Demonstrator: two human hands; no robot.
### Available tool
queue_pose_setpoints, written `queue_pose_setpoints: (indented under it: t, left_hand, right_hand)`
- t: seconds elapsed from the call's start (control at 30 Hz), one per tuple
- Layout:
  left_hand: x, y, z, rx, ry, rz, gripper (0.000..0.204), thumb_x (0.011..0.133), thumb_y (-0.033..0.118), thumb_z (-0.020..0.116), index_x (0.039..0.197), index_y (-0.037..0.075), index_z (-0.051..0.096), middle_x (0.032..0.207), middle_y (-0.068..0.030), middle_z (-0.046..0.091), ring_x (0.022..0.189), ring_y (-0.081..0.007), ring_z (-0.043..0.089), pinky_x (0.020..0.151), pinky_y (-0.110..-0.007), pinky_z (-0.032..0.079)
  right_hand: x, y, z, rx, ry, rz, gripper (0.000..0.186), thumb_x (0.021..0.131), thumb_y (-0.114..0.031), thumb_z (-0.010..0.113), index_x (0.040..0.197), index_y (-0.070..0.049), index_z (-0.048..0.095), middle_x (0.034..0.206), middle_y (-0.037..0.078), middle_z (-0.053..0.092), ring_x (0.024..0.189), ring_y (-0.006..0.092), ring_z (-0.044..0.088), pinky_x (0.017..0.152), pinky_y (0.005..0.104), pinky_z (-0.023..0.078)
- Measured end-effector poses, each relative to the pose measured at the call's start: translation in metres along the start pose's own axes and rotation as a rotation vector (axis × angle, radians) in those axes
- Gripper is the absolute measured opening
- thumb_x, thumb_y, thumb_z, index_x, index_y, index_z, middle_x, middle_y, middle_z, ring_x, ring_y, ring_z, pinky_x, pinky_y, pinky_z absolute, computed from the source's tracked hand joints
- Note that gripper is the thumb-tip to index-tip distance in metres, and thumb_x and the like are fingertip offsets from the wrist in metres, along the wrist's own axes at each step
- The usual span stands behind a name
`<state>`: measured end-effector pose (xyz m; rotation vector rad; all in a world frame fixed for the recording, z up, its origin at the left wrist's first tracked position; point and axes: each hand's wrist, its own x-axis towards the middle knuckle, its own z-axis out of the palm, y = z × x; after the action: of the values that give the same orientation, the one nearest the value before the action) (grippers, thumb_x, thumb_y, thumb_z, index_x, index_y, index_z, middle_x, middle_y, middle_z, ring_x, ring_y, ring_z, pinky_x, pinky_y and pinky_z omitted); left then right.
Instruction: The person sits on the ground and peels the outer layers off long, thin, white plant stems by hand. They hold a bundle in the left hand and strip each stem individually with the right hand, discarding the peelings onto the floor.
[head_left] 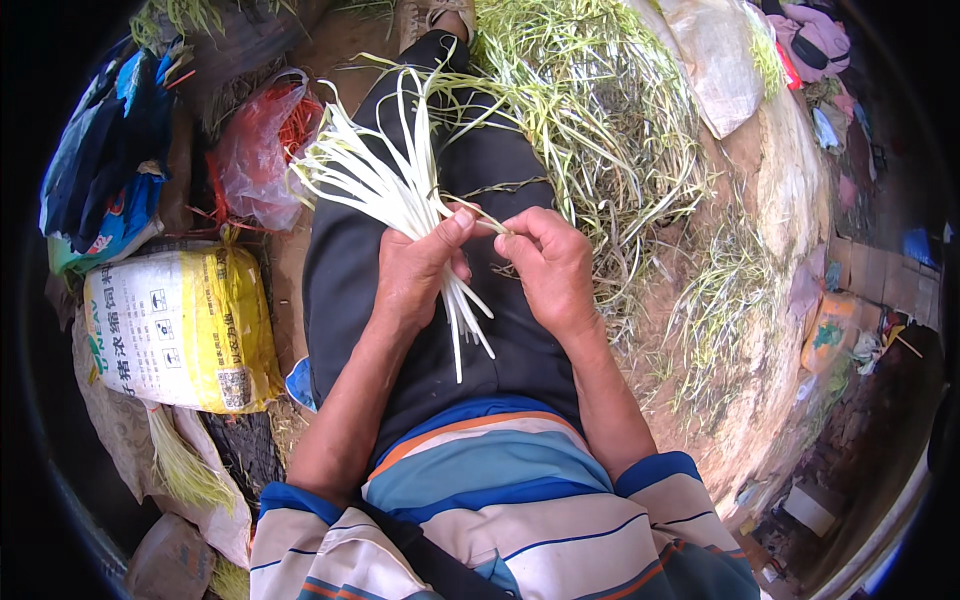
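Observation:
My left hand [425,260] is closed round a bunch of long white stalks [365,170], whose pale green leafy tips fan upward above my thighs and whose white ends hang below the hand. My right hand [545,260] is beside it, finger and thumb pinched on a thin, pale yellow-green strand [487,218] that reaches across from the bunch. The bunch lies over my dark trousers [345,330].
A heap of tangled leafy stalks [590,90] lies right of my legs, with a pale sheet [705,70] behind. On the left are a white-and-yellow sack [235,320], a red plastic bag [260,150], dark blue cloth [100,150] and pale shoots [180,460].

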<state>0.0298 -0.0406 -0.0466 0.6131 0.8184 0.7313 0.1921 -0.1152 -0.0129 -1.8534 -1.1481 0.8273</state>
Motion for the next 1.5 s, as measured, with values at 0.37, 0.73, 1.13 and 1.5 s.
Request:
queue_pose_setpoints:
  t: [0.37,0.73,1.13,1.5]
  left_hand:
    - [0.002,-0.001,-0.001,-0.059,0.011,-0.123,0.04,0.096,0.019,0.078,0.128,-0.004,0.065,0.113,-0.0182,0.077,0.059,-0.0079,0.059,0.055,-0.024,0.052]
    - [-0.001,-0.005,0.011,0.053,0.129,-0.059,0.012,0.094,0.007,0.073,0.101,-0.002,0.073,0.096,-0.0124,0.078,0.055,-0.0092,0.058,0.05,-0.023,0.048]
    - [-0.002,0.026,-0.008,-0.265,0.148,0.058,0.013,0.099,0.01,0.07,0.106,-0.001,0.068,0.101,-0.0194,0.078,0.054,-0.0094,0.057,0.05,-0.024,0.048]
    - [-0.002,0.023,0.001,-0.135,0.157,0.057,0.017,0.101,0.011,0.067,0.112,-0.002,0.067,0.101,-0.0189,0.077,0.055,-0.0108,0.056,0.051,-0.024,0.047]
  right_hand:
    - [0.003,0.009,-0.011,0.31,0.043,0.171,0.006,0.093,-0.004,0.073,0.091,0.001,0.071,0.078,0.0,0.065,0.071,0.0057,0.056,0.064,0.0257,0.047]
    - [-0.001,-0.006,0.006,-0.087,-0.004,-0.108,0.008,0.088,-0.007,0.074,0.09,-0.002,0.068,0.087,0.017,0.068,0.08,0.0359,0.068,0.072,0.0442,0.054]
    - [-0.037,0.164,-0.126,-0.449,0.365,0.177,0.016,0.091,-0.013,0.069,0.083,0.0,0.065,0.075,0.015,0.069,0.065,0.0309,0.064,0.064,0.0453,0.049]
    - [-0.046,0.11,-0.129,-0.345,0.083,0.278,0.04,0.093,-0.009,0.066,0.132,-0.007,0.072,0.104,0.014,0.068,0.095,0.0253,0.067,0.087,0.039,0.054]
